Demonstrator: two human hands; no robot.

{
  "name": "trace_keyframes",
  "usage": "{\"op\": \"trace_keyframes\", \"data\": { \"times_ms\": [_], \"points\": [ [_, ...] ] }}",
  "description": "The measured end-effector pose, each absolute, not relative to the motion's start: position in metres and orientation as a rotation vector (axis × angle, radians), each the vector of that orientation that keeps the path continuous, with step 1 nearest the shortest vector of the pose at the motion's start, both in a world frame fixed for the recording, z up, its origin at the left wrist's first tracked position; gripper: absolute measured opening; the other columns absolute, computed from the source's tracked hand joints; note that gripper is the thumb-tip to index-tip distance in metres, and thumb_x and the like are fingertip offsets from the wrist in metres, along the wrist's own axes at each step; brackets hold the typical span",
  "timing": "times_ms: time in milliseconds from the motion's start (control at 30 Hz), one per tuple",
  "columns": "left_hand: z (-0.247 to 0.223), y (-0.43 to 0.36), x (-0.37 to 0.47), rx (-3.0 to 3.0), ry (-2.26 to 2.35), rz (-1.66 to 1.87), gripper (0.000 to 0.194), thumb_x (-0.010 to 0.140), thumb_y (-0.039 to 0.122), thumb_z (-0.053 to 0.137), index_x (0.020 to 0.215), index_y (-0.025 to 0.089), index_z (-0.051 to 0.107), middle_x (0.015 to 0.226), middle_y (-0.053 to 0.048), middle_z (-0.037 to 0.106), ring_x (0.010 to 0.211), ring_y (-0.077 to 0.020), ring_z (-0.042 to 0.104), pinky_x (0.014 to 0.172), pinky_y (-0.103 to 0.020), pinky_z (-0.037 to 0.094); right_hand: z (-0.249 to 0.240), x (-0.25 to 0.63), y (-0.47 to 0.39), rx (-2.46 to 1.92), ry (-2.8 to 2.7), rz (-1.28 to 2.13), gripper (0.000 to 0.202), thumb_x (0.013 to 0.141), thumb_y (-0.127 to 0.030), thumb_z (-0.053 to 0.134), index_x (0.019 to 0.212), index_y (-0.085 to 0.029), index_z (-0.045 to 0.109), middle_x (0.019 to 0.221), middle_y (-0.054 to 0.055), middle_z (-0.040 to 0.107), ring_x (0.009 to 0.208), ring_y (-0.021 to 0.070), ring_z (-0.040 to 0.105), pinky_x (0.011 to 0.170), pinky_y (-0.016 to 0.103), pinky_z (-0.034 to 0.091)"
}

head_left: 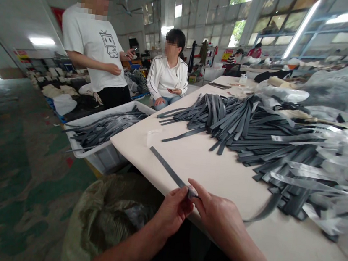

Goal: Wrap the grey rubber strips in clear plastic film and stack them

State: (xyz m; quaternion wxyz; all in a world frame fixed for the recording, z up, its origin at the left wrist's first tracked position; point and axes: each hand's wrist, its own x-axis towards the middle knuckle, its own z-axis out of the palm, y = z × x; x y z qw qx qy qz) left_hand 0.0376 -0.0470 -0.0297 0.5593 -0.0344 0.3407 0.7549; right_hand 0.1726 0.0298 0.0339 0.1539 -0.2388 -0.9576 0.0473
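One grey strip point(168, 167) we are pinching with left hand point(172, 213) and right hand point(225, 219) fingers (presumably steadying it), its tip lying beyond them.

Workshop | broad worktable point(177, 156) under my right hand point(225, 217) | heaped grey strips point(256, 134) beyond it | tube light point(301, 29), loaded shelving point(276, 34) farther off

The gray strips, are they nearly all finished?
Perhaps not. The strips in the bin may be done, but I can't be sure. One gray strip is in hand: the left hand pinches it, the right hand touches it. The big tabletop pile might be left.
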Motion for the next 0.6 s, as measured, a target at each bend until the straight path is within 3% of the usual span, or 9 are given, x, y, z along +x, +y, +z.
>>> {"op": "trace_keyframes", "data": {
  "times_ms": [200,400,533,600],
  "points": [
    [-0.021,-0.053,0.007,-0.061,0.897,1.927,0.031,0.063,0.030,0.089,0.086,0.015,0.073,0.077,-0.002,0.074,0.064,-0.0096,0.066,0.057,-0.018,0.051,0.038,0.219,0.013,-0.670,-2.701,0.228,0.048,0.090,-0.025,0.052,0.137,-0.029,0.053,0.059,-0.002,0.073,0.043,0.0213,0.068,0.038,0.024,0.043],
    [-0.027,-0.063,0.057,0.032,0.803,1.703,0.033,0.064,0.034,0.089,0.085,0.013,0.075,0.081,-0.006,0.074,0.067,-0.0113,0.066,0.058,-0.019,0.050,0.022,0.202,0.008,-0.780,-2.644,0.416,0.046,0.091,-0.022,0.047,0.136,-0.030,0.053,0.066,-0.001,0.076,0.052,0.0220,0.072,0.041,0.023,0.047],
    [-0.032,-0.076,0.064,0.063,0.840,1.650,0.034,0.064,0.034,0.089,0.086,0.012,0.075,0.078,-0.005,0.073,0.065,-0.0101,0.064,0.061,-0.020,0.050,0.002,0.230,0.001,-0.826,-2.547,0.815,0.051,0.092,-0.027,0.048,0.142,-0.032,0.045,0.076,-0.001,0.076,0.059,0.0201,0.073,0.049,0.025,0.053],
    [-0.036,-0.082,0.056,0.048,0.873,1.661,0.035,0.063,0.035,0.089,0.086,0.012,0.075,0.077,-0.005,0.073,0.064,-0.0095,0.063,0.060,-0.019,0.050,-0.013,0.259,-0.009,-0.882,-2.456,1.055,0.050,0.093,-0.032,0.049,0.143,-0.035,0.045,0.074,-0.002,0.074,0.049,0.0173,0.067,0.045,0.024,0.051]
  ]
}}
